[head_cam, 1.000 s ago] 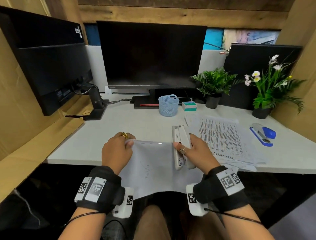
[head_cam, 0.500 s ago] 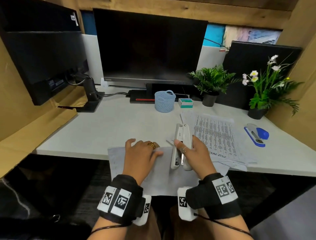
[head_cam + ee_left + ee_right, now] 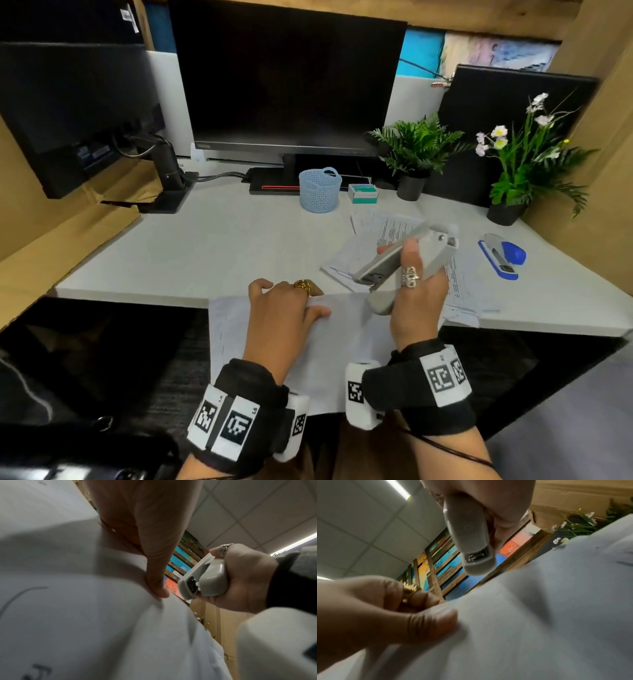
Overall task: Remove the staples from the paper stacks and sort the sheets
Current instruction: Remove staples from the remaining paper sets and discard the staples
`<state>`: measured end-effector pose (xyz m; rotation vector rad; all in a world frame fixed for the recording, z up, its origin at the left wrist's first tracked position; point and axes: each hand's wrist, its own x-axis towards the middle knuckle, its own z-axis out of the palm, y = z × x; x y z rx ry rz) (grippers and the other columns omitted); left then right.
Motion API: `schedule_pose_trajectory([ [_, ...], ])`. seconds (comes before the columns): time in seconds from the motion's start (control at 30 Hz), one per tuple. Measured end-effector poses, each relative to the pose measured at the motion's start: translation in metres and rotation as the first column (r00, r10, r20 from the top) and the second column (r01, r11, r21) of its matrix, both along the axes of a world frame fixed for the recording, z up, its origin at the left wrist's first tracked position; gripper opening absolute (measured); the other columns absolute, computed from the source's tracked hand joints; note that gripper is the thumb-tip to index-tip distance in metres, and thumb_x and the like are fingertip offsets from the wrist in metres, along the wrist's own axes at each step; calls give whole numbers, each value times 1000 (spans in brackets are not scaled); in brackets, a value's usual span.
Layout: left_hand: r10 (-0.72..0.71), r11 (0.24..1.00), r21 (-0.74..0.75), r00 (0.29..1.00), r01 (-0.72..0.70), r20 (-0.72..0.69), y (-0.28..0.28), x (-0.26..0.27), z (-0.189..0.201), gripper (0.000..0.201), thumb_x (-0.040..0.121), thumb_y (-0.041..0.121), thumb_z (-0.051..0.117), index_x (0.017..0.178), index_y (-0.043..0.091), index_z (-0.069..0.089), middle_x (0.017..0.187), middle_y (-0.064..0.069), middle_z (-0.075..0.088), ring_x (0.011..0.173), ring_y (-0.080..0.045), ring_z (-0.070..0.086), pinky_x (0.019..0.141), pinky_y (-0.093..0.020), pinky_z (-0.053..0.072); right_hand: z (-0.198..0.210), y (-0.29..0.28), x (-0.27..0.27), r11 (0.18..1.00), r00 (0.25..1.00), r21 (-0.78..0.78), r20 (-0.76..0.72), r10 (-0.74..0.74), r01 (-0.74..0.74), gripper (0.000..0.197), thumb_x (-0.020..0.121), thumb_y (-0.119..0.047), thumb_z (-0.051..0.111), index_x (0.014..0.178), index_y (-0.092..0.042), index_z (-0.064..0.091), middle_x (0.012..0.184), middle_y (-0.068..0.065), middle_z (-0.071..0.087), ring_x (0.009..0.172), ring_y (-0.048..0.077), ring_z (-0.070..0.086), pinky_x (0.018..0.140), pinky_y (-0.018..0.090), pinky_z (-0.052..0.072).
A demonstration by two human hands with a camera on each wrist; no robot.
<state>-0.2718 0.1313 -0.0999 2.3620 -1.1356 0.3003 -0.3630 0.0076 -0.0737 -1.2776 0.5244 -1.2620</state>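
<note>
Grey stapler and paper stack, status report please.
Right hand grips grey stapler, lifted off paper. Left hand pinches paper stack at desk edge. Nothing in between.

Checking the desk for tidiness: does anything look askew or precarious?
Yes. The paper stack under the left hand hangs well past the desk edge, and the printed sheets behind lie fanned out unevenly.

Desk (image 3: 205, 246) left half bare: open passage. Far edge blocked by monitor (image 3: 291, 78), basket (image 3: 319, 189), plants (image 3: 416, 147). Right side crowded: loose papers (image 3: 376, 240), blue stapler (image 3: 503, 255).
</note>
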Motion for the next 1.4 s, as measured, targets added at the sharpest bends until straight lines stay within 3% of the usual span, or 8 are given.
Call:
schedule_pose_trajectory([
  [0.13, 13, 1000, 20, 999, -14, 34, -3, -13, 3, 23, 93, 49, 47, 100, 33, 63, 79, 11, 60, 89, -7, 54, 90, -25, 13, -9, 5, 1, 979, 994, -193, -68, -84, 70, 67, 70, -65, 49, 92, -3, 62, 84, 9, 68, 79, 19, 67, 69, 27, 54],
  [0.33, 17, 999, 43, 990, -23, 140, -7, -19, 1, 25, 91, 48, 51, 95, 28, 65, 78, 6, 67, 85, -13, 62, 88, -30, 15, -15, 7, 1, 937, 989, -344, -104, -104, 63, 52, 75, -58, 47, 85, -8, 56, 68, -12, 56, 63, -7, 58, 58, 5, 40],
  [0.53, -16, 997, 83, 989, 3, 147, -8, -21, 3, 30, 96, 50, 41, 112, 34, 60, 93, 8, 67, 96, -8, 57, 92, -30, 11, -23, 2, 5, 962, 993, -254, -37, -108, 95, 85, 67, -84, 46, 92, -3, 58, 75, -7, 60, 68, 1, 58, 64, 18, 47],
  [0.73, -53, 998, -32, 971, 62, 231, -16, -23, -1, 18, 71, 41, 79, 66, 29, 66, 48, 8, 55, 52, -11, 56, 78, -34, 23, -30, 3, 8, 963, 989, -264, -121, -81, 47, 59, 77, -62, 47, 99, -9, 61, 83, -11, 63, 78, -6, 61, 74, 15, 46],
  [0.97, -71, 993, -83, 976, 90, 206, -15, -23, -3, 14, 74, 42, 74, 68, 31, 66, 50, 8, 56, 54, -11, 57, 80, -34, 22, -33, 0, 7, 974, 993, -225, -109, -33, 8, 69, 69, -77, 54, 86, -10, 59, 81, 2, 62, 82, 19, 61, 79, 34, 47],
  [1.1, -67, 992, -90, 975, 88, 213, -17, -26, -2, 23, 79, 47, 62, 64, 32, 66, 49, 9, 56, 52, -9, 56, 79, -34, 22, -34, 0, 7, 985, 995, -172, -99, -16, -2, 35, 68, -57, 59, 66, -23, 57, 58, -9, 59, 59, 2, 57, 61, 22, 45],
  [1.27, -106, 990, -65, 974, 121, 201, -18, -30, -5, 17, 75, 45, 65, 65, 32, 66, 48, 9, 56, 51, -9, 56, 79, -34, 23, -37, -5, 5, 994, 992, -112, -126, -11, -3, 34, 67, -57, 59, 60, -24, 54, 54, -13, 59, 56, 2, 55, 62, 28, 44],
  [1.4, -101, 994, -24, 980, 106, 172, -20, -27, -4, 24, 76, 50, 58, 65, 31, 68, 50, 9, 58, 54, -9, 58, 79, -34, 22, -36, -10, 3, 998, 985, -29, -163, 50, -56, 48, 70, -62, 61, 84, -17, 68, 87, -1, 70, 90, 16, 65, 90, 42, 50],
])
